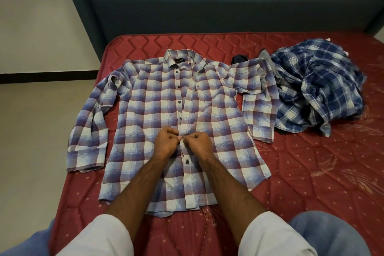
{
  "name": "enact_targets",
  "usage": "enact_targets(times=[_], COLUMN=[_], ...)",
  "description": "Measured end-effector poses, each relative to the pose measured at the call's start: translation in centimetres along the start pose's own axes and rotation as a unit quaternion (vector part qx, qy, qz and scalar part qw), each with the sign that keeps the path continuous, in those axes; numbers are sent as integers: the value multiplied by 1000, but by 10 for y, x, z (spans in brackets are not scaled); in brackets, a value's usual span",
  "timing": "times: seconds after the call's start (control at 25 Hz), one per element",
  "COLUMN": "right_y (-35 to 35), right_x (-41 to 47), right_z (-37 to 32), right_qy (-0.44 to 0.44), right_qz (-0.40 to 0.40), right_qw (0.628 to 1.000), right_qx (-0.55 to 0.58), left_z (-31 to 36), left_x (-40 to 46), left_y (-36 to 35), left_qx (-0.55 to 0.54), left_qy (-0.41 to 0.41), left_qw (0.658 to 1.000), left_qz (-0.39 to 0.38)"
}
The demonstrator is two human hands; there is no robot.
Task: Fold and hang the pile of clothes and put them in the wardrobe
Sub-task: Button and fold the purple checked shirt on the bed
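A purple, blue and white checked shirt point(149, 106) lies front up on the red mattress point(301, 172), collar toward the headboard, sleeves spread to both sides. My left hand point(166, 141) and my right hand point(198, 143) meet at the middle of the shirt's button placket. Both pinch the placket edges with curled fingers at a button. One dark button is fastened just below my hands; those above are undone. A crumpled pile of clothes point(318, 87), mostly dark blue checked fabric, sits at the right, touching the shirt's right sleeve.
A dark teal padded headboard point(207, 6) stands behind the mattress. Pale floor point(41, 131) and a wall with a dark skirting lie to the left of the bed. My knees in light blue fabric show at the bottom corners.
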State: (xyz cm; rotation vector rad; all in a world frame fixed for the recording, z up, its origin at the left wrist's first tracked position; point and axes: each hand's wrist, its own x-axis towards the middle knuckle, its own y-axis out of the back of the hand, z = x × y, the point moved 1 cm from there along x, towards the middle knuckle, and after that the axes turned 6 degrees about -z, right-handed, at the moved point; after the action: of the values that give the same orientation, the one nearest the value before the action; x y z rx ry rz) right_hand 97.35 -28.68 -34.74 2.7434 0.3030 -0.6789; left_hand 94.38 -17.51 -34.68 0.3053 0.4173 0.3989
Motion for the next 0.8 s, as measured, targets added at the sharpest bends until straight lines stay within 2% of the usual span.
enact_targets(times=[0.16, 0.36, 0.52, 0.56, 0.64, 0.68, 0.72, 0.8], right_y=[-6, -11, 31, 49, 86, 102, 113, 129], right_x=[1, 1, -3, -8, -26, -41, -56, -80], right_z=[-4, 0, -5, -1, 10, 18, 27, 45], right_qy=[18, 21, -22, -5, 93, 155, 202, 263], right_qz=[16, 13, -23, -43, -113, -165, -218, -262], right_qw=[996, 994, 994, 994, 988, 959, 909, 765], right_qx=[-88, -111, 104, 101, -58, -173, -293, -526], left_z=[3, 3, -3, -8, -16, -21, -27, -41], left_x=[-3, -14, -16, -22, -43, -58, -75, -107], left_y=[-1, -3, 12, 17, 28, 33, 39, 53], left_qx=[13, 38, 20, 38, 140, 217, 304, 471], left_qy=[-5, -42, -63, -91, -202, -263, -306, -335], left_qw=[1000, 998, 997, 994, 963, 925, 874, 766], left_qz=[20, 15, -39, -53, -113, -168, -225, -282])
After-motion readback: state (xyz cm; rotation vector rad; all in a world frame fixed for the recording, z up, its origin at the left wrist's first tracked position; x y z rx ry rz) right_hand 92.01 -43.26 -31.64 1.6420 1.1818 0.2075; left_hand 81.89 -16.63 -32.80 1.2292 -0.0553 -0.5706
